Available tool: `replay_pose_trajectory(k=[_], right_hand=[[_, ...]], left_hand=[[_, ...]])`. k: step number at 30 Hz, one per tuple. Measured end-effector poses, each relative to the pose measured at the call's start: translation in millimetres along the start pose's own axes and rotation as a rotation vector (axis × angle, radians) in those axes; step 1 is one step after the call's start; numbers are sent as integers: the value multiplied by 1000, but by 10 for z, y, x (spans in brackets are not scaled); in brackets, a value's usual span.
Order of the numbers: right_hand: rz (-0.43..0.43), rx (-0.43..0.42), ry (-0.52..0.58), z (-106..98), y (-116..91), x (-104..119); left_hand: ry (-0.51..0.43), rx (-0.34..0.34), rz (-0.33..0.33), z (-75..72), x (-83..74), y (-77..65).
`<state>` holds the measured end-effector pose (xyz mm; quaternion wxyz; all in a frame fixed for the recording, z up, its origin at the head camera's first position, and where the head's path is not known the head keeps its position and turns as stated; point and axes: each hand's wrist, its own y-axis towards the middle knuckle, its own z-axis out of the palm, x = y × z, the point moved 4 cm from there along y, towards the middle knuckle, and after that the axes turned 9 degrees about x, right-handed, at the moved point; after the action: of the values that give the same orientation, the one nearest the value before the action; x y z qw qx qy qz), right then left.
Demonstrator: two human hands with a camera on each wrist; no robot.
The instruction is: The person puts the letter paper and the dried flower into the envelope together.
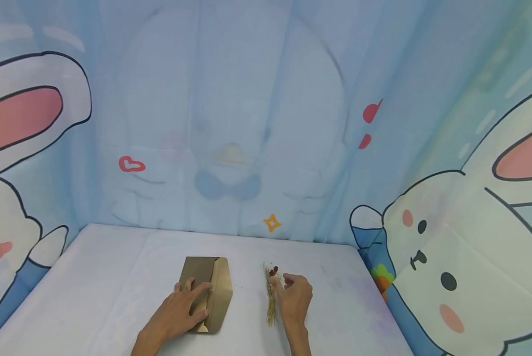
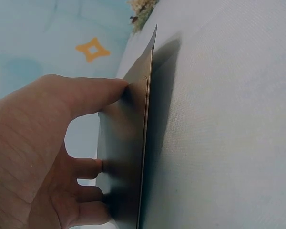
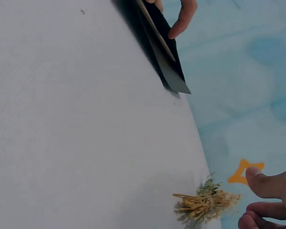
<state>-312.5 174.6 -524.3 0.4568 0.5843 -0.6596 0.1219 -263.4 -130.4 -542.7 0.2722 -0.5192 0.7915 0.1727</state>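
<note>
A gold envelope [image 1: 223, 299] lies on the white-covered table, its flap spread toward the right. My left hand [image 1: 174, 311] rests on it with fingers spread; in the left wrist view, thumb and fingertips touch the envelope's metallic surface [image 2: 126, 129]. To the right lies a small bunch of dried flowers [image 1: 270, 302], with dark red blooms at the far end and straw-coloured stems toward me. Beside the blooms is my right hand [image 1: 296, 298], fingers bent. The right wrist view has its thumb [image 3: 267, 183] apart from the fingers, next to the dried bunch [image 3: 202, 205], with nothing visibly held.
A white cloth [image 1: 110, 282] covers the table. Behind it and at both sides hangs a light blue curtain [image 1: 230, 99] printed with cartoon rabbits. Tiny dark crumbs [image 3: 83, 12] dot the cloth.
</note>
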Motion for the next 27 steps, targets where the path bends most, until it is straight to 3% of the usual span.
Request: replay_pose_trajectory(k=[6, 12, 19, 27], right_hand=[[127, 104, -33, 168, -44, -176], [156, 89, -11, 257, -33, -235], [212, 85, -37, 252, 7, -210], [219, 80, 17, 244, 28, -203]], left_hand=[[6, -5, 21, 22, 32, 10], [8, -14, 12, 26, 42, 21], [19, -17, 4, 14, 31, 28], [8, -12, 6, 19, 44, 25]])
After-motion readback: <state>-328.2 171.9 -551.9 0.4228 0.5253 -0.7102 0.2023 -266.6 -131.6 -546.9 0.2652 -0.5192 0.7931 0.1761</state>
